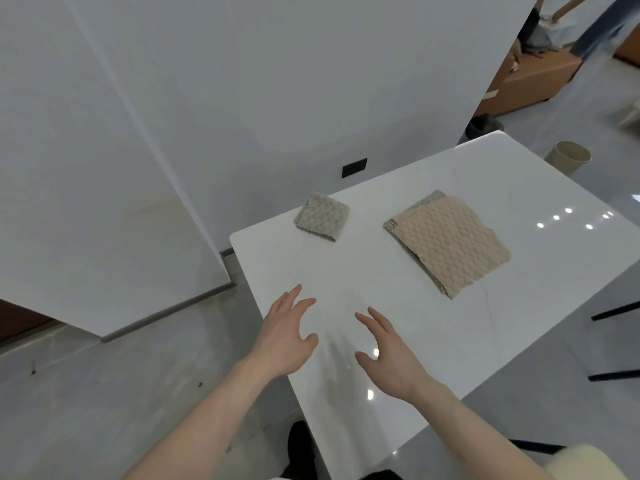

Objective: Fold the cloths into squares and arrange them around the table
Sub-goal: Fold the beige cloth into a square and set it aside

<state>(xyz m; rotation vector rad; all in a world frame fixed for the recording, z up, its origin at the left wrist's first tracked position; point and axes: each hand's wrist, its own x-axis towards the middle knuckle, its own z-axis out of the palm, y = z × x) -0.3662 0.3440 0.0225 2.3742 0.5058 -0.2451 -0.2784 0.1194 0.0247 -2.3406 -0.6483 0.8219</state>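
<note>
A small grey waffle-textured cloth, folded into a square, lies near the far left corner of the white table. To its right sits a stack of larger unfolded cloths: a beige one on top, a grey one peeking out underneath. My left hand and my right hand hover over the near part of the table, fingers spread and relaxed, holding nothing. Both hands are well short of the cloths.
White panel walls stand behind and left of the table. A beige bin stands on the floor past the far right corner. Black chair legs show at the right, a cushioned seat at the bottom right. A person's legs appear at the top right.
</note>
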